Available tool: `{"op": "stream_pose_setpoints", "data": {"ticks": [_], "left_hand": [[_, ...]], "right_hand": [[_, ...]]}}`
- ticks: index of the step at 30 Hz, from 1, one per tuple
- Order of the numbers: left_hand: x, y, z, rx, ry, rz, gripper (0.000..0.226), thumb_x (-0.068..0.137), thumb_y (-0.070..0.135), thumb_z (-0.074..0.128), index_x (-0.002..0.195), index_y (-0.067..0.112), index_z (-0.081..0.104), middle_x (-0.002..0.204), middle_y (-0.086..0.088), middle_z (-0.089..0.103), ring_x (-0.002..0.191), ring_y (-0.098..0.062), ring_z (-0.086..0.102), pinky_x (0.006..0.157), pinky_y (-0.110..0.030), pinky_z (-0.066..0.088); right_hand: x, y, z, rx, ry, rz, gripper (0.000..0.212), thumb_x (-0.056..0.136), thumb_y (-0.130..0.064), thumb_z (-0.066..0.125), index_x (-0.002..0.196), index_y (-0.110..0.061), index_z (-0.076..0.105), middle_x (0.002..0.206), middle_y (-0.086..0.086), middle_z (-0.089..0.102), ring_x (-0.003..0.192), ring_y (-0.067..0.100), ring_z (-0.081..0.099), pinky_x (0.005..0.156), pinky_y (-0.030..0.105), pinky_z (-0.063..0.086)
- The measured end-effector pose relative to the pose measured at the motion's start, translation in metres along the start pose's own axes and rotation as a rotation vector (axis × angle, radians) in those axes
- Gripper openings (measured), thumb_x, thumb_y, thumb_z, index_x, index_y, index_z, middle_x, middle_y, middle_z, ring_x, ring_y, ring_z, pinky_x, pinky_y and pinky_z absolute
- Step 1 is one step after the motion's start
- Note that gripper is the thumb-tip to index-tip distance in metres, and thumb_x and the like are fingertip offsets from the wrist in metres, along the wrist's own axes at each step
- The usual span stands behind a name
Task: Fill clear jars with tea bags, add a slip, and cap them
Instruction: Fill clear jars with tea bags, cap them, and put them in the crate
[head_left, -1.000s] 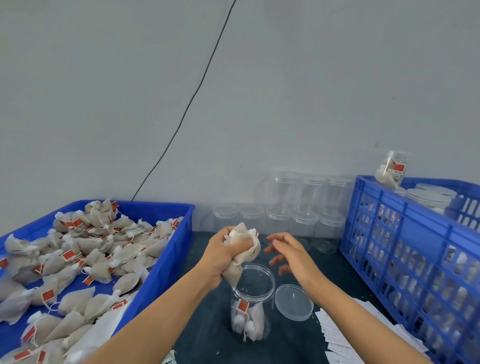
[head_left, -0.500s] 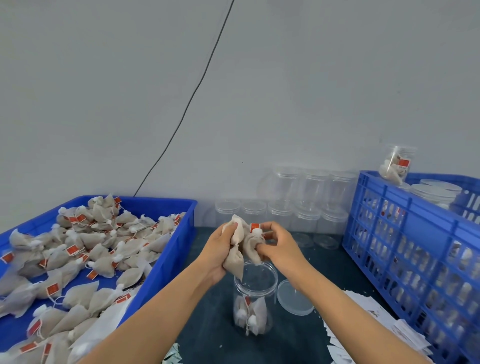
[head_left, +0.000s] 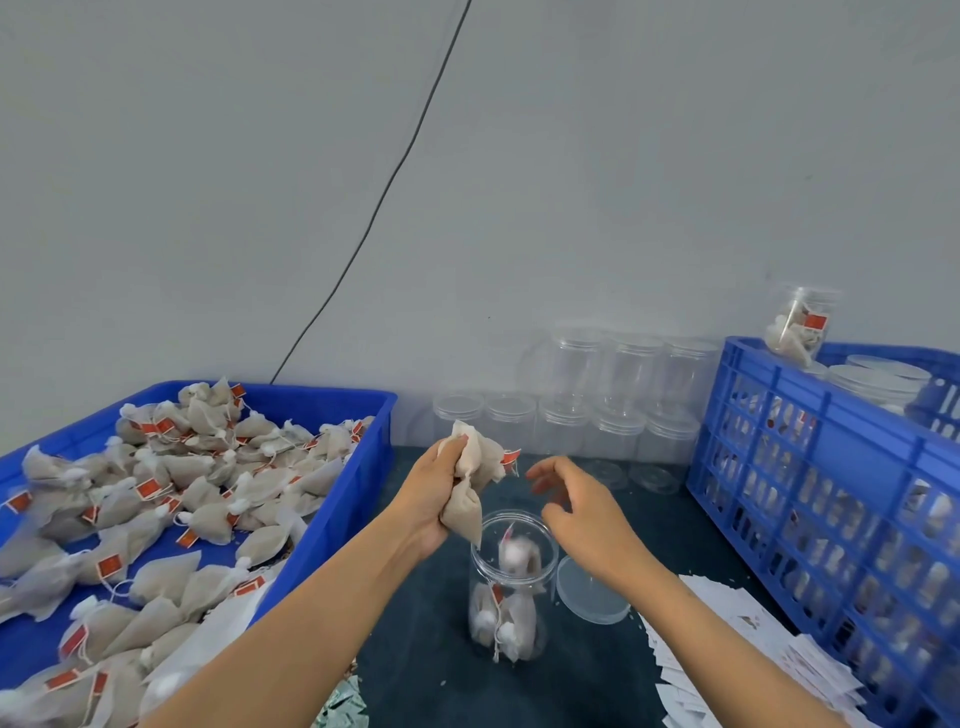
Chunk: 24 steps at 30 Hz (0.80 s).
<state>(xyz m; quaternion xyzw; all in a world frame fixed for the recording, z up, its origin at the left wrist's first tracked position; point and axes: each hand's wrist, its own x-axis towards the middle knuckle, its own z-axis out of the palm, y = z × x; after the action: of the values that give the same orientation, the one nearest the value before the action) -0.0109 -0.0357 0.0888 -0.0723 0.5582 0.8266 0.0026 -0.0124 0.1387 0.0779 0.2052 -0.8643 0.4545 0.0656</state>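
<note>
Supply, far left: shallow blue plastic tray (head_left: 374, 415) heaped with loose beige mesh tea bags carrying red tags (head_left: 156, 499); many remain unpacked.

Left hand (head_left: 428, 499): fingers curled round a small bunch of beige tea bags (head_left: 470, 483), held just above and to the left of the jar mouth.

Jar in work, near centre: open clear plastic jar (head_left: 511, 582) standing upright on the dark table mat (head_left: 597, 675); a few tea bags lie at its bottom and one blurred bag shows at the mouth, apparently dropping in. Judged roughly one-third full; no slip visible inside.

Right hand (head_left: 582, 514): fingers loosely spread and holding nothing, above and to the right of the jar mouth, apart from the left hand.

Cap: round clear plastic lid (head_left: 592, 597) lying flat just right of the jar, not yet fitted.

Empty stock, far centre: row and stack of clear jars (head_left: 597, 395) against the wall, awaiting filling.

Slips, near right: pile of white printed paper slips (head_left: 727, 639), untouched for this jar.

Finished goods, right: blue slatted plastic crate (head_left: 810, 499) holding capped jars; one filled jar (head_left: 800, 325) sits on its far rim.

Remaining for this jar, by judgement: more bags, slip, cap.
</note>
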Motion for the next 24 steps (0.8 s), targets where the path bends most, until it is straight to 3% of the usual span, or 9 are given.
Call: {"op": "stream_pose_setpoints", "data": {"ticks": [3, 7, 11, 15, 17, 19, 21, 24], "left_hand": [[-0.004, 0.001, 0.003, 0.036, -0.104, 0.003, 0.025, 0.099, 0.018, 0.043, 0.110, 0.000, 0.057, 0.095, -0.016, 0.063, 0.090, -0.021, 0.058, 0.096, -0.035, 0.047], [-0.009, 0.002, 0.007, -0.059, -0.195, -0.042, 0.041, 0.103, 0.027, 0.042, 0.121, -0.008, 0.056, 0.109, -0.020, 0.066, 0.091, -0.021, 0.064, 0.095, -0.032, 0.050], [-0.016, 0.005, 0.009, -0.124, -0.270, -0.093, 0.051, 0.095, 0.031, 0.052, 0.126, -0.009, 0.054, 0.117, -0.024, 0.064, 0.097, -0.024, 0.061, 0.092, -0.032, 0.051], [-0.020, 0.007, 0.009, -0.161, -0.339, -0.116, 0.040, 0.099, 0.027, 0.047, 0.108, -0.005, 0.068, 0.108, -0.020, 0.070, 0.092, -0.024, 0.071, 0.070, -0.028, 0.059], [-0.020, 0.006, 0.010, -0.149, -0.304, -0.107, 0.036, 0.102, 0.022, 0.044, 0.110, -0.004, 0.068, 0.110, -0.019, 0.070, 0.091, -0.025, 0.072, 0.066, -0.026, 0.058], [-0.016, 0.005, 0.008, -0.106, -0.162, -0.104, 0.029, 0.101, 0.019, 0.047, 0.115, -0.001, 0.063, 0.100, -0.015, 0.070, 0.071, -0.019, 0.072, 0.056, -0.023, 0.056], [-0.011, 0.003, 0.003, -0.086, -0.052, -0.106, 0.024, 0.100, 0.022, 0.049, 0.111, 0.004, 0.061, 0.088, -0.009, 0.067, 0.050, -0.010, 0.057, 0.044, -0.019, 0.048], [-0.004, 0.005, -0.003, -0.094, 0.026, -0.082, 0.023, 0.101, 0.029, 0.047, 0.102, 0.008, 0.056, 0.080, -0.005, 0.067, 0.041, -0.006, 0.042, 0.039, -0.017, 0.040]], "right_hand": [[0.004, -0.006, 0.000, 0.113, 0.106, -0.007, 0.030, 0.094, -0.011, 0.052, 0.115, -0.032, 0.047, 0.112, -0.010, 0.056, 0.104, 0.005, 0.053, 0.078, 0.012, 0.038], [0.013, -0.016, 0.004, 0.056, -0.021, -0.054, 0.037, 0.091, -0.031, 0.064, 0.125, -0.025, 0.052, 0.118, -0.007, 0.056, 0.108, 0.008, 0.055, 0.091, 0.023, 0.045], [0.019, -0.019, 0.009, -0.014, 0.063, -0.063, 0.019, 0.088, -0.029, 0.067, 0.101, -0.017, 0.063, 0.105, 0.000, 0.062, 0.094, 0.016, 0.058, 0.086, 0.033, 0.049], [0.020, -0.019, 0.006, -0.083, 0.136, -0.081, 0.008, 0.090, -0.026, 0.065, 0.090, -0.020, 0.060, 0.096, -0.001, 0.060, 0.086, 0.015, 0.055, 0.080, 0.033, 0.048], [0.021, -0.019, 0.002, -0.085, 0.160, -0.077, 0.006, 0.090, -0.023, 0.065, 0.088, -0.017, 0.062, 0.088, -0.003, 0.063, 0.081, 0.015, 0.056, 0.077, 0.035, 0.048], [0.024, -0.020, -0.005, -0.090, 0.183, -0.066, 0.005, 0.088, -0.020, 0.067, 0.090, -0.017, 0.064, 0.084, -0.006, 0.063, 0.078, 0.014, 0.057, 0.074, 0.032, 0.048], [0.027, -0.023, -0.015, -0.034, 0.181, -0.042, 0.017, 0.084, -0.019, 0.072, 0.092, -0.021, 0.058, 0.086, -0.006, 0.063, 0.077, 0.012, 0.057, 0.070, 0.025, 0.048], [0.028, -0.028, -0.028, 0.012, 0.040, -0.015, 0.030, 0.080, -0.020, 0.076, 0.088, -0.026, 0.048, 0.088, 0.003, 0.065, 0.074, 0.014, 0.058, 0.062, 0.023, 0.047]]}}
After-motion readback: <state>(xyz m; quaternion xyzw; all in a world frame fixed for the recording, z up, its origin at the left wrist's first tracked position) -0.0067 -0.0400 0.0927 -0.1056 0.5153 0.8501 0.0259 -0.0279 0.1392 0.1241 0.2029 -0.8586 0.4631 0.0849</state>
